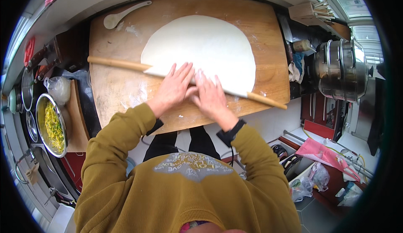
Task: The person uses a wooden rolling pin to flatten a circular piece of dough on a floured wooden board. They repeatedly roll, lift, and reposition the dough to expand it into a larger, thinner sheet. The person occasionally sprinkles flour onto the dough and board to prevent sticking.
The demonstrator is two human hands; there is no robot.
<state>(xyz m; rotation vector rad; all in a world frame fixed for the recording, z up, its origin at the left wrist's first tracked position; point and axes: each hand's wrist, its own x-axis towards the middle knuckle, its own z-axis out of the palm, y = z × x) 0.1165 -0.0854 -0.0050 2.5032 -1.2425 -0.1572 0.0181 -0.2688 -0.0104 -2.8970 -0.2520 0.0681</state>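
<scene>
A large, thin sheet of pale dough (201, 41) covers much of the wooden board (267, 22). Its near edge is wrapped around a long wooden rolling pin (118, 62), whose bare ends stick out at both sides. The pin lies slanted, left end farther from me. My left hand (176, 86) rests on the wrapped pin with fingers stretched forward and spread. Beside it, my right hand (211, 97) lies flat on the pin too, fingers extended over the dough. The thumbs meet or nearly meet at the middle. Neither hand curls around the pin; the palms hide part of it.
A pale ladle (114, 20) lies at the board's far left corner. Left of the board are a metal bowl of shredded yellow-green food (52, 122) and knives in a block (67, 50). At right stand a steamer pot (341, 71) and a chopstick holder (301, 13).
</scene>
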